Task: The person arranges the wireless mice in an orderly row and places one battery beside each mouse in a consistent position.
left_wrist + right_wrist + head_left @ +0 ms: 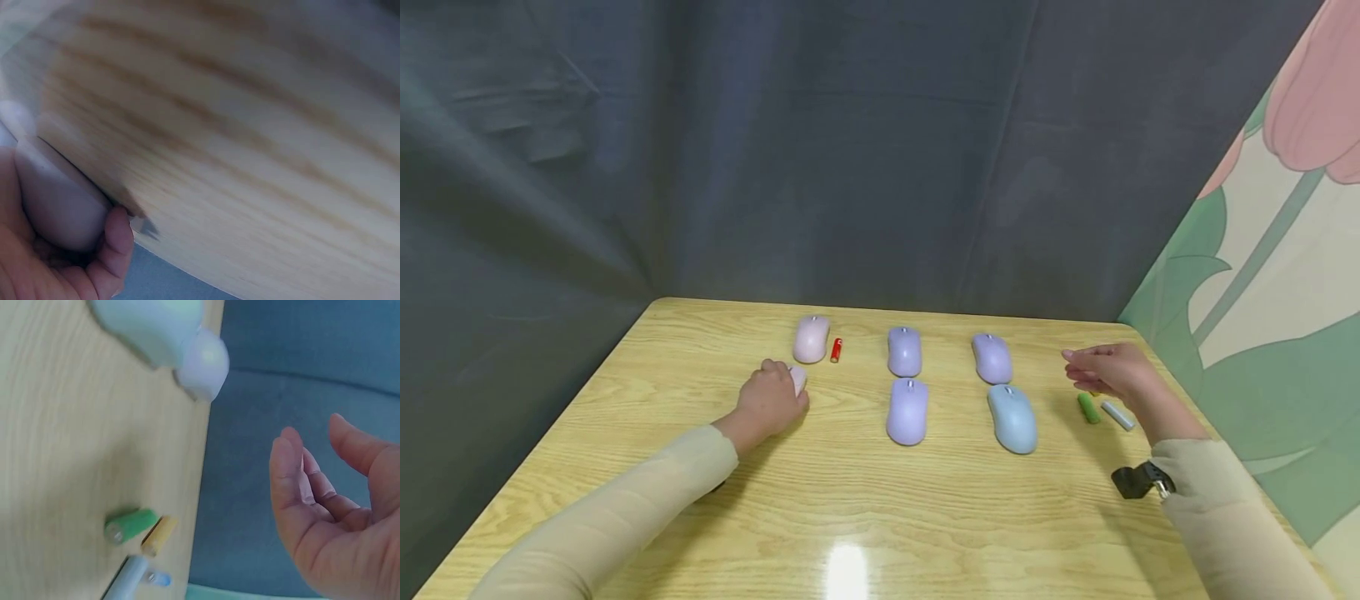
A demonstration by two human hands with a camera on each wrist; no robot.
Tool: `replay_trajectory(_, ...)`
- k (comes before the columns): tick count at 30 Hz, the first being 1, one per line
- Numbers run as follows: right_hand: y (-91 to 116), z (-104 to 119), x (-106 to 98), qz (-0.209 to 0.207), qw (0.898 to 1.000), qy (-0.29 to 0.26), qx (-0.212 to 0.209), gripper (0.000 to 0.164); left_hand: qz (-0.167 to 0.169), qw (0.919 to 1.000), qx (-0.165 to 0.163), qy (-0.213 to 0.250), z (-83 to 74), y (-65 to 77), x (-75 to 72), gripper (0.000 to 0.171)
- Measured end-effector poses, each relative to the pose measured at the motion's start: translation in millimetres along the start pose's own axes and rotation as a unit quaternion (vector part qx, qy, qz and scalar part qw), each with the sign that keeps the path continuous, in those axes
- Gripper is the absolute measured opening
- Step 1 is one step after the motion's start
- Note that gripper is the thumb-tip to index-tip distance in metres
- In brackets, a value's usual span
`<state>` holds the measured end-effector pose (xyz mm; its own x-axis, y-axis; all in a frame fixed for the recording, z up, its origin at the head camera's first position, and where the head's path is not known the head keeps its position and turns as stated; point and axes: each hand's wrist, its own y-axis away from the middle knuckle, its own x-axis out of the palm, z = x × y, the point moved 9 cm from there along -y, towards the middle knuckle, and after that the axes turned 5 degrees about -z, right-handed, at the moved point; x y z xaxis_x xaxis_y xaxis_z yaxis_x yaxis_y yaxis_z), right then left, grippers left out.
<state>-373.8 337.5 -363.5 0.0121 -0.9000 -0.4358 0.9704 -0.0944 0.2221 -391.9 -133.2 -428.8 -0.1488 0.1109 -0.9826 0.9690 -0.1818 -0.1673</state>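
Note:
My left hand [772, 396] grips a pale pink computer mouse [798, 380] on the left half of the table. In the left wrist view, thumb and fingers curl round the sides of that mouse [62, 194]. Held above the table at the right, my right hand [1108, 367] has nothing between its loosely bent fingers, and its thumb stands apart from them in the right wrist view. Below it lie a green battery [131, 525], a yellow battery [159, 535] and a silver-grey battery [127, 578], with a small blue one [157, 577] beside that.
Another pink mouse [812, 339] sits at the back left next to a red battery [837, 350]. Two purple mice [905, 352] stand in a column mid-table. Right of them are a further purple mouse [992, 358] and a light blue mouse [1012, 419]. A dark curtain [850, 167] hangs behind.

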Motion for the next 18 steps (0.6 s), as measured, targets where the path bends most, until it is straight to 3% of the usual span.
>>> replay_trajectory(10,-3,-30,-16,-0.015,0.999,0.024,0.028,0.054,0.002,1.0000,0.002,-0.004,-0.4,0.7,0.7,0.057)
replay_trajectory(18,-8,-42,-25,-0.057,0.994,0.097,-0.009,0.044,-0.002,0.9999,0.006,-0.012,-0.2,0.9,-1.1,0.057)
